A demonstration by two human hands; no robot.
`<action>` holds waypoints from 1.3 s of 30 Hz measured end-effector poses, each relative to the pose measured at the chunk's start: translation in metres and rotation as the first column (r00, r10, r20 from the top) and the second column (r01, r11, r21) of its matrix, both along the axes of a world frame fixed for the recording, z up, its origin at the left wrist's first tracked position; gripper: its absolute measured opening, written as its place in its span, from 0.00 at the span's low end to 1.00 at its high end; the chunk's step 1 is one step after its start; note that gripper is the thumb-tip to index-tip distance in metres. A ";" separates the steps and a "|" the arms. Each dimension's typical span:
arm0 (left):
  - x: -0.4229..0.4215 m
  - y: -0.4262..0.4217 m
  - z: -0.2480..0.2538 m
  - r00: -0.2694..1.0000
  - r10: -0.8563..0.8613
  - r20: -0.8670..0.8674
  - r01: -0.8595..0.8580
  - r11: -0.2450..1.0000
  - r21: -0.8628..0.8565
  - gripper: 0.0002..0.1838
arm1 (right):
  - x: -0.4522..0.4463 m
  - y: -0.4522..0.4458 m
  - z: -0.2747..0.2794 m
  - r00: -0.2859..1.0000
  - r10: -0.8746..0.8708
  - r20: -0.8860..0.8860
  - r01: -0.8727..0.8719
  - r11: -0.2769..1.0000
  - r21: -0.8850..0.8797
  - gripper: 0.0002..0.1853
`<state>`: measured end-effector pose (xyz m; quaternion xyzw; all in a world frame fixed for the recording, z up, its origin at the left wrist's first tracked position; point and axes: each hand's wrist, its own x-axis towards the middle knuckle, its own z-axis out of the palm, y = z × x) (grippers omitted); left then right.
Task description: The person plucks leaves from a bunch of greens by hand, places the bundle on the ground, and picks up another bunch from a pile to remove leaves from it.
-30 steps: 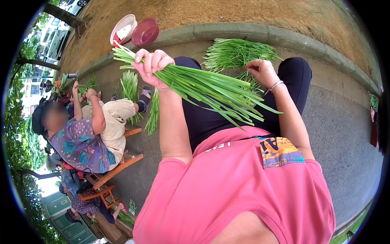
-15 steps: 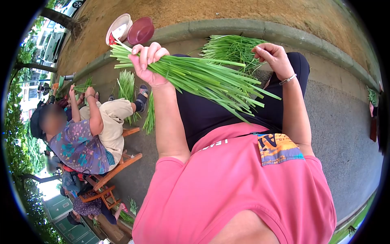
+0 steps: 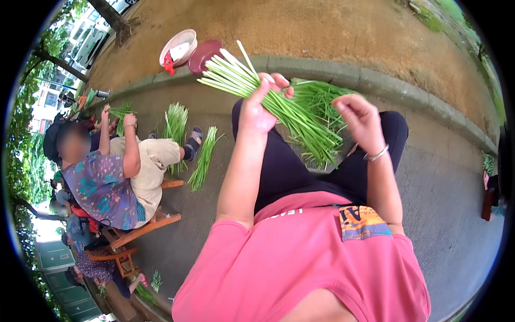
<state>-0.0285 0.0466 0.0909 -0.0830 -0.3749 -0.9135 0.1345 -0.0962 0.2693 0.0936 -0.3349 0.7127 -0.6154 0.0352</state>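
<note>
"The left hand [image 3: 258, 111] was raised in the head view?"

"Yes, fingers half curled around a bunch of green stems [image 3: 308, 127], long, slim and pale at the upper ends, slanting over the dark trousers [image 3: 281, 169]."

"And the right hand [image 3: 362, 122]?"

"Bent-fingered, apart from the bunch; I couldn't tell whether it pinched anything. A leafy heap [image 3: 322, 96] behind was partly hidden."

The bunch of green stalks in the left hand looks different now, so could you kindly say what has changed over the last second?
The left hand has moved right, toward the right hand, and is less tightly closed; the bunch of green stalks slants more steeply across the view. It has not been let go. The right hand stays near the pile of greens.
</note>
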 end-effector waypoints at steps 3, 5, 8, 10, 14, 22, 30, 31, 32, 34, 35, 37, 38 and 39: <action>-0.005 0.025 0.000 1.000 0.012 0.021 -0.012 1.000 0.003 0.06 | 0.018 -0.018 0.014 0.967 0.075 -0.244 -0.066 0.997 0.045 0.18; -0.007 0.038 -0.004 0.998 0.035 0.046 -0.036 0.999 0.011 0.06 | 0.024 -0.028 0.008 0.935 0.108 -0.338 -0.080 0.992 0.096 0.36; -0.007 0.051 -0.002 0.999 0.031 0.042 -0.034 0.997 0.069 0.05 | 0.029 -0.035 0.002 0.957 0.204 -0.206 -0.177 0.974 0.143 0.55; -0.006 0.054 -0.002 0.998 0.039 0.049 -0.042 0.997 0.071 0.05 | 0.031 -0.037 -0.004 0.962 0.192 -0.192 -0.152 0.967 0.202 0.54; -0.003 0.054 -0.001 0.995 0.074 0.068 -0.071 0.996 -0.055 0.08 | 0.029 -0.037 -0.010 0.975 0.213 -0.056 -0.194 0.950 0.244 0.47; 0.000 0.048 0.008 0.986 0.163 0.021 -0.163 0.987 -0.001 0.36 | 0.026 -0.028 -0.009 0.967 0.208 -0.151 -0.168 0.957 0.238 0.31; 0.006 0.030 0.006 0.999 0.044 0.027 -0.050 0.970 0.239 0.31 | 0.024 -0.023 -0.013 0.912 0.408 0.046 -0.408 0.889 0.207 0.20; 0.004 0.025 0.002 1.000 -0.003 0.021 -0.002 0.969 0.246 0.25 | 0.024 -0.023 -0.017 0.909 0.415 0.031 -0.412 0.887 0.210 0.20; 0.004 0.024 0.003 1.000 -0.010 0.026 0.003 0.965 0.262 0.20 | 0.025 -0.022 -0.011 0.896 0.433 0.096 -0.443 0.863 0.242 0.21; 0.000 0.018 -0.004 0.995 -0.079 -0.054 0.092 0.942 0.322 0.11 | 0.028 -0.025 -0.012 0.898 0.440 0.019 -0.437 0.887 0.147 0.14; -0.001 0.017 -0.004 0.996 -0.080 -0.029 0.085 0.938 0.335 0.05 | 0.028 -0.024 -0.015 0.896 0.444 0.017 -0.440 0.882 0.169 0.14; -0.006 0.013 -0.005 0.996 -0.086 0.033 0.068 0.927 0.370 0.09 | 0.027 -0.027 -0.023 0.916 0.402 -0.002 -0.387 0.883 0.265 0.16; -0.007 0.015 -0.004 0.997 -0.061 0.041 0.042 0.929 0.368 0.10 | 0.028 -0.027 -0.023 0.934 0.355 -0.050 -0.324 0.895 0.306 0.20; -0.009 0.016 -0.002 0.998 -0.051 0.035 0.035 0.931 0.362 0.08 | 0.031 -0.026 -0.017 0.944 0.329 -0.033 -0.302 0.898 0.320 0.25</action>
